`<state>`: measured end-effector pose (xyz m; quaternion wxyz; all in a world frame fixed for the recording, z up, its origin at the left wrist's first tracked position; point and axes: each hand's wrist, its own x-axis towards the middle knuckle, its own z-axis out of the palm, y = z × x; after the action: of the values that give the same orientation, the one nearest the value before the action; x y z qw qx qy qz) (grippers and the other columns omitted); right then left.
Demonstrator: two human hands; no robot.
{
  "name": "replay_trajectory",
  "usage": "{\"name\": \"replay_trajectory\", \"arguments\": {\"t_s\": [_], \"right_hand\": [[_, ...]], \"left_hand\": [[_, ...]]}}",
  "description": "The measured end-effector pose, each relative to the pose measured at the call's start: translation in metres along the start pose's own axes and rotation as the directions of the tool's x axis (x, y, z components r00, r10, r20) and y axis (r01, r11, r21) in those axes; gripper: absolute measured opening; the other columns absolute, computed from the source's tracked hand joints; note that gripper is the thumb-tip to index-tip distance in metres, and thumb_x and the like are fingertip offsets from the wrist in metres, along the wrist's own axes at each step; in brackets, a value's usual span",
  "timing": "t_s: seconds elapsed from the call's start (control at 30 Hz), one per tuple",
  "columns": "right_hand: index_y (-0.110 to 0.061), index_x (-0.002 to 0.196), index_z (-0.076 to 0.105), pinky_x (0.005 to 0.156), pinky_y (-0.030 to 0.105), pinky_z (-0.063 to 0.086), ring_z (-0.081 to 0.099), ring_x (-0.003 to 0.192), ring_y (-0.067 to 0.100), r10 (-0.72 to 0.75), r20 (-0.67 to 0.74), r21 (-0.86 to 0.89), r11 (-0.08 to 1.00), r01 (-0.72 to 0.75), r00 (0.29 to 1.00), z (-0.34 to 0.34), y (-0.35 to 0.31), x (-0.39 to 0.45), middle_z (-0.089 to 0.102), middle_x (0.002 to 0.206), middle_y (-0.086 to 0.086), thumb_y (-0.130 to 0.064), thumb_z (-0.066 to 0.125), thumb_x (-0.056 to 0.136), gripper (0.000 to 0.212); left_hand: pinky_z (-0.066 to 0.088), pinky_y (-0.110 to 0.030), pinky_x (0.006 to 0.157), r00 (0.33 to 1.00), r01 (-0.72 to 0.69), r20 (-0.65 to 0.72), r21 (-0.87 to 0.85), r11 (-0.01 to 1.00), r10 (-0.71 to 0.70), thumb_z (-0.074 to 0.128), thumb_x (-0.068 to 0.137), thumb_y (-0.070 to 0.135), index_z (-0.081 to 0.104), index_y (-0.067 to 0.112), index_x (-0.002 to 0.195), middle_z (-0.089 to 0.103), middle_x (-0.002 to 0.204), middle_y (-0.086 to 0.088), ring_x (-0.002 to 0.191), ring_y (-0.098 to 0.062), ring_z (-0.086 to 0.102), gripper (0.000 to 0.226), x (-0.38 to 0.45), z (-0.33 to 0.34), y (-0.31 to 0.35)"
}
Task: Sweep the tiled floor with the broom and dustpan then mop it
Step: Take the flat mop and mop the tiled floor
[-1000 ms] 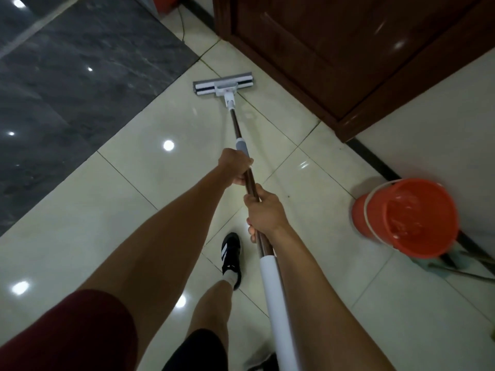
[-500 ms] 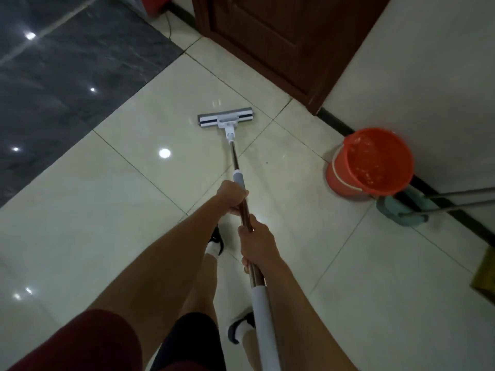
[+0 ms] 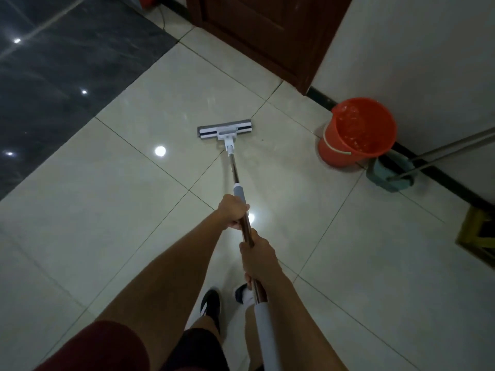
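Two hands grip one mop handle (image 3: 242, 210) in the head view, and the coming stroke turns on how that handle runs. It leads up and slightly left, away from the body, to the flat mop head (image 3: 224, 133), which lies pressed on the pale tiled floor (image 3: 107, 196) well ahead of the feet. The head's long axis sits crosswise to the handle, almost level across the picture.

The left hand (image 3: 233, 212) is wrapped closed around the shaft just below the grey collar, so it is the nearer one to the mop head. The right hand (image 3: 258, 257) is closed around the shaft just behind it, above the white grip sleeve that passes by the right forearm.

An orange bucket (image 3: 357, 132) holding water stands against the wall to the right of the mop head, apart from it. Just beside the bucket lies what looks like a teal dustpan (image 3: 388, 172) with thin metal poles leaning over it. I judge mopping is under way, and any push or pull will run along the handle's line, with the left hand steering.
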<state>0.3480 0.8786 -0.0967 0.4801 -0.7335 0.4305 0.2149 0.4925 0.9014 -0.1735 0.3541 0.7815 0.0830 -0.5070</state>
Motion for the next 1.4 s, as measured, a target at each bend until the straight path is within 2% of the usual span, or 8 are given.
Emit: {"name": "replay_trajectory", "arguments": {"t_s": [0.2,0.3,0.4,0.57,0.9,1.07,1.3,1.4], "right_hand": [[-0.014,0.13,0.051,0.054,0.023,0.046,0.053,0.061,0.011,0.056,0.023,0.03,0.998,-0.056,0.998,0.06,0.012,-0.054,0.055,0.078,-0.002,-0.02,0.043,0.099,0.032],[-0.021,0.131,0.048,0.065,0.038,0.059,0.06,0.067,0.02,0.098,0.047,0.077,0.992,-0.101,0.994,0.084,0.022,-0.085,0.059,0.083,0.004,-0.023,0.042,0.098,0.033],[-0.023,0.135,0.046,0.058,0.033,0.054,0.057,0.063,0.019,0.085,0.043,0.062,0.994,-0.087,0.995,0.103,0.039,-0.114,0.057,0.081,0.003,-0.021,0.041,0.098,0.037],[-0.024,0.125,0.048,0.076,0.044,0.06,0.058,0.069,0.022,0.075,0.053,0.048,0.996,-0.078,0.996,0.129,0.075,-0.159,0.056,0.082,0.002,-0.021,0.041,0.096,0.031],[-0.016,0.131,0.048,0.072,0.032,0.053,0.059,0.079,0.021,0.085,0.153,0.011,0.996,-0.088,0.985,0.167,0.201,-0.309,0.061,0.098,0.007,-0.016,0.044,0.097,0.034],[-0.019,0.13,0.046,0.042,0.019,0.043,0.054,0.054,0.012,0.09,0.193,0.034,0.995,-0.099,0.977,0.166,0.255,-0.395,0.059,0.085,0.003,-0.022,0.043,0.1,0.03],[-0.021,0.137,0.043,0.039,0.017,0.039,0.054,0.058,0.012,0.086,0.197,-0.075,0.995,-0.072,0.977,0.15,0.292,-0.432,0.058,0.089,0.004,-0.018,0.04,0.101,0.036],[-0.022,0.133,0.044,0.041,0.022,0.046,0.057,0.056,0.016,0.11,0.192,-0.118,0.989,-0.088,0.975,0.126,0.296,-0.427,0.059,0.09,0.007,-0.023,0.04,0.101,0.032]], "left_hand": [[0.057,-0.034,0.046,0.999,-0.019,0.029,0.093,0.995,0.016,0.064,0.098,0.015,0.063,-0.005,0.101,0.067,0.08,-0.02,0.063,-0.031,0.07,0.02,-0.038,-0.018,-0.061],[0.056,-0.033,0.044,0.999,0.002,0.041,0.093,0.996,-0.006,0.065,0.097,0.014,0.062,-0.006,0.102,0.067,0.081,-0.019,0.062,-0.03,0.07,0.02,-0.058,-0.022,-0.093],[0.051,-0.027,0.038,0.999,0.007,0.042,0.11,0.994,-0.011,0.065,0.096,0.013,0.061,-0.009,0.108,0.067,0.082,-0.018,0.059,-0.027,0.068,0.025,-0.078,-0.02,-0.125],[0.055,-0.032,0.043,0.998,0.025,0.056,0.102,0.994,-0.031,0.065,0.096,0.013,0.061,-0.008,0.109,0.069,0.083,-0.022,0.061,-0.031,0.071,0.025,-0.113,-0.006,-0.176],[0.06,-0.037,0.052,0.997,0.069,0.033,0.087,0.994,-0.072,0.061,0.1,0.015,0.061,-0.006,0.102,0.068,0.082,-0.018,0.066,-0.029,0.07,0.021,-0.243,0.071,-0.324],[0.064,-0.045,0.066,0.994,0.112,0.015,0.034,0.993,-0.112,0.062,0.1,0.017,0.06,-0.009,0.108,0.067,0.083,-0.02,0.069,-0.033,0.071,0.027,-0.304,0.114,-0.39],[0.057,-0.033,0.048,0.996,0.076,0.041,-0.05,0.996,-0.074,0.059,0.101,0.017,0.059,-0.01,0.11,0.064,0.078,-0.017,0.061,-0.027,0.067,0.028,-0.344,0.15,-0.416],[0.062,-0.039,0.058,0.993,0.066,0.105,-0.061,0.996,-0.059,0.053,0.103,0.017,0.057,-0.003,0.101,0.065,0.079,-0.017,0.06,-0.025,0.067,0.02,-0.346,0.161,-0.407]]}}
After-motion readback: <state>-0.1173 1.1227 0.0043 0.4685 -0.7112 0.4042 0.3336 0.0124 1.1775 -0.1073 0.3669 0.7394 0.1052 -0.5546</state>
